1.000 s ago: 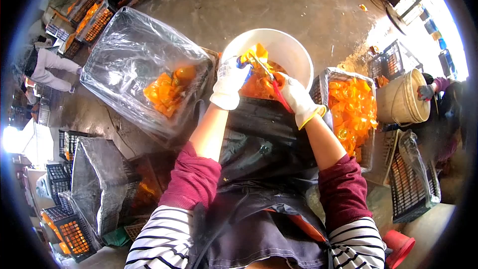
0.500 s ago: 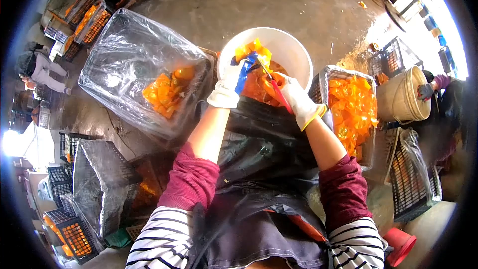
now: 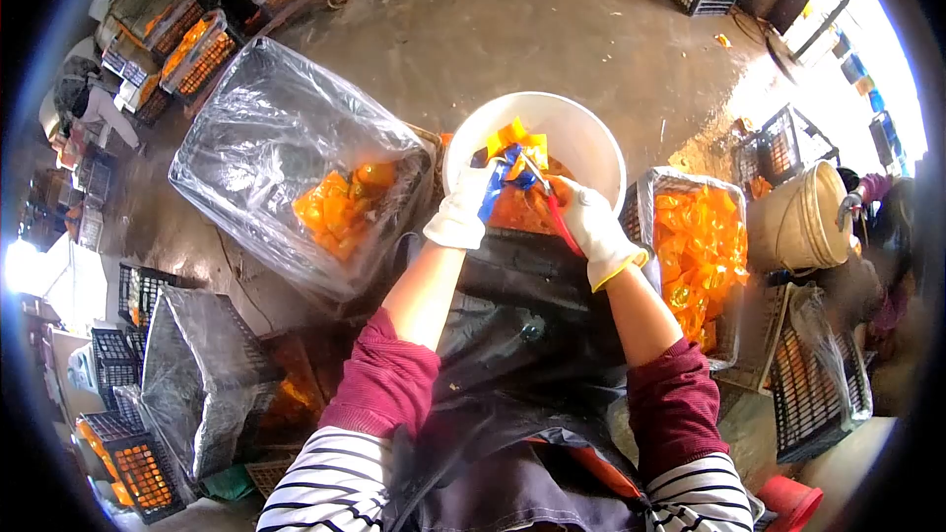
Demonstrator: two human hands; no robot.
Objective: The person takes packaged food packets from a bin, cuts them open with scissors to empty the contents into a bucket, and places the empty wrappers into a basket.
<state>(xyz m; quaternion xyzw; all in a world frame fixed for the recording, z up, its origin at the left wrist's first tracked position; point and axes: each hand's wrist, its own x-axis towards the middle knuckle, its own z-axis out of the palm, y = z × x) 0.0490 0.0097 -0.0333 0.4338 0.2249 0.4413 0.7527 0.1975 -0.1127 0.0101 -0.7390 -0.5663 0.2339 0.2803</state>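
My left hand (image 3: 461, 209), in a white glove, is closed on a shiny orange-yellow plastic packet (image 3: 530, 145) above a white bucket (image 3: 617, 163). Blue material (image 3: 490, 192) shows at its fingers; I cannot tell whether it belongs to the glove or the packet. My right hand (image 3: 594, 229), also gloved in white, grips red-handled scissors (image 3: 564, 225), whose blades point up and left at the packet. Orange-red contents (image 3: 517, 212) lie inside the bucket.
At left a plastic-lined crate (image 3: 232, 123) holds orange packets (image 3: 340, 207). A crate heaped with shiny orange pieces (image 3: 698, 251) stands right, beside a cream bucket (image 3: 810, 207) and a person's gloved hand (image 3: 849, 207). Another person (image 3: 94, 103) bends far left. Stacked crates (image 3: 202, 54) stand behind.
The view has tilted slightly, so the bucket and crates sit lower in the frame. Both hands stay over the bucket, still holding the packet and scissors.
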